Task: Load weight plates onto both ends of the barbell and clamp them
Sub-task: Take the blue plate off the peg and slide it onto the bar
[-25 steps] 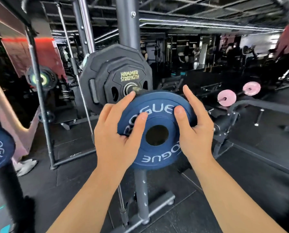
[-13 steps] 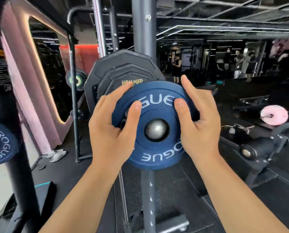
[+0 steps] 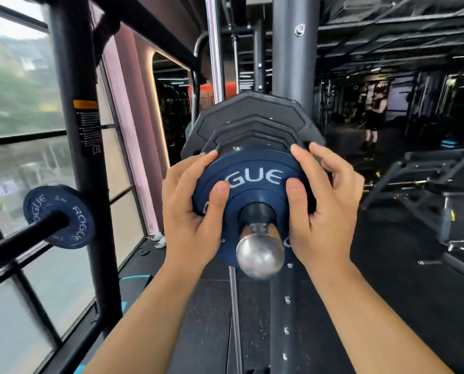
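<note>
A small blue Rogue plate [image 3: 252, 182] sits on the barbell sleeve [image 3: 260, 251], whose chrome end pokes out through the plate's hole toward me. My left hand [image 3: 191, 209] grips the plate's left edge, thumb on its face. My right hand [image 3: 322, 206] grips the right edge the same way. Right behind the blue plate are larger black plates [image 3: 252, 122] stacked on the same sleeve; whether the blue one touches them is hidden.
A second blue Rogue plate [image 3: 59, 217] hangs on a black storage peg at the left, on a rack upright [image 3: 77, 130]. A grey rack post [image 3: 292, 63] rises behind the barbell. A bench [image 3: 427, 184] stands at the right. A person stands far back right.
The blue plate has slid along the sleeve toward the black plates, so more of the sleeve end sticks out. Both hands kept their grip. My view swung left.
</note>
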